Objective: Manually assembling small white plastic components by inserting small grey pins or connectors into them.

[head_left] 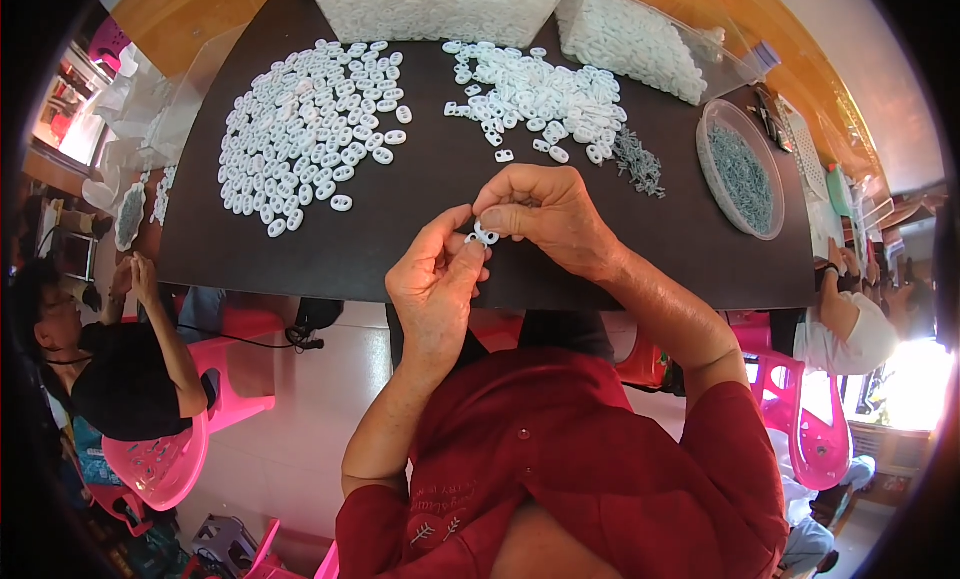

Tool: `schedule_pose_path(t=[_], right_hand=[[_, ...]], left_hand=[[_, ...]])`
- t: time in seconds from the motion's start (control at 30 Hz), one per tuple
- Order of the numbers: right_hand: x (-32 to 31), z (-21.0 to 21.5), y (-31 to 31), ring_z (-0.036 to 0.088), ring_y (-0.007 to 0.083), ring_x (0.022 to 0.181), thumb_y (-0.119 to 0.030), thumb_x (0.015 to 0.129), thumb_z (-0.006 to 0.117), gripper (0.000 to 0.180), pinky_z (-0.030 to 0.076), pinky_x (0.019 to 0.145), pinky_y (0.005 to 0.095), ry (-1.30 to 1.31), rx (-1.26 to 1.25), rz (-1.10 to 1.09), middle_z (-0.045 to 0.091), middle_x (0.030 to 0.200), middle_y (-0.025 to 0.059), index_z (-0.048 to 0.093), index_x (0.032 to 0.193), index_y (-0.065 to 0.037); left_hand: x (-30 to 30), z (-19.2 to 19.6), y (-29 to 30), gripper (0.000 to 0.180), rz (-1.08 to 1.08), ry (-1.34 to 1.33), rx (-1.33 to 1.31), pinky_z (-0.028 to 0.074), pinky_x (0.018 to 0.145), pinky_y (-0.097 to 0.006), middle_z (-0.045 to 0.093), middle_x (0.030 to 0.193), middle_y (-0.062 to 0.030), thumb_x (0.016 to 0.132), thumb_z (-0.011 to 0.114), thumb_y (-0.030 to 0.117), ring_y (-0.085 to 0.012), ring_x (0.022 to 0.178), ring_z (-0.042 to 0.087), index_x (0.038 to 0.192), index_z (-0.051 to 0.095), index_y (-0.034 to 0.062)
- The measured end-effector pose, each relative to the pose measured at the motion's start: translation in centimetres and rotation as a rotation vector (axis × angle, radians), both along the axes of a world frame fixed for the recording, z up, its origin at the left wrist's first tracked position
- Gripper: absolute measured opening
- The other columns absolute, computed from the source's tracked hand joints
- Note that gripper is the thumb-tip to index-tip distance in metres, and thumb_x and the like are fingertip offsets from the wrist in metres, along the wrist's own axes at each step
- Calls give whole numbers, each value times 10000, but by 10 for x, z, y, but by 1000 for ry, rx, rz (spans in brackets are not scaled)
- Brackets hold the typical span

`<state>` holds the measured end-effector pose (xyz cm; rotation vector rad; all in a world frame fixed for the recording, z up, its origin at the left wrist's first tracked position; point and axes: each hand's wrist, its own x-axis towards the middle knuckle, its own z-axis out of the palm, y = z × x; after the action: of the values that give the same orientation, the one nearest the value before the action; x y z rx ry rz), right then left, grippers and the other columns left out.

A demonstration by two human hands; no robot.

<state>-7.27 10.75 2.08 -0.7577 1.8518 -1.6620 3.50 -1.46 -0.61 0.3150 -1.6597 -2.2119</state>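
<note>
— Where do your hands sit?

— Your left hand [435, 279] and right hand [540, 214] meet over the near edge of the table [420, 249], a small ring [485, 235] between them.

— And beyond them?

— One spread of rings [310, 119] lies far left, another heap [540, 94] far right. The screws [638, 164] lie just right of that heap, the round dish [740, 169] further right. Two tubs [430, 9] stand along the far edge.

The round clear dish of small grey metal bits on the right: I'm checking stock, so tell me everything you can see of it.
The round dish is shallow, of clear plastic by its look, and upright on the right part of the dark table. A layer of small grey metal pieces covers its bottom; what kind is too small to tell. No hand touches it. A loose heap of similar pieces lies to its left.
</note>
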Motion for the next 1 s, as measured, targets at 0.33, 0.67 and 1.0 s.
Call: schedule_pose_path(t=[0.33, 0.67, 1.0], right_hand=[[7, -2, 2, 553, 41, 732, 0, 808, 631, 97, 455, 653, 192, 145, -32, -27, 631, 797, 3, 654, 903, -1], [12, -2, 4, 563, 46, 746, -27, 833, 627, 103, 461, 657, 194, 32, -68, -77, 632, 805, 22, 632, 924, 19], [25, -5, 12, 480, 62, 678, 32, 737, 669, 316, 409, 600, 205, 479, 50, -133, 546, 898, 20, 623, 1042, -38]], left_hand=[[-4, -3, 5, 264, 24, 16, 94, 454, 498, -198, 598, 764, -64, 855, 562, -42, -104, 634, 580, 1117, 568, -73], [-8, 0, 5, 260, 6, 44, 133, 476, 503, -228, 623, 793, -111, 855, 580, -25, -133, 629, 589, 1108, 568, -84], [-12, 0, 7, 228, 1, 91, 219, 503, 559, -241, 633, 827, -109, 840, 576, -57, -144, 659, 598, 1064, 593, -97]])
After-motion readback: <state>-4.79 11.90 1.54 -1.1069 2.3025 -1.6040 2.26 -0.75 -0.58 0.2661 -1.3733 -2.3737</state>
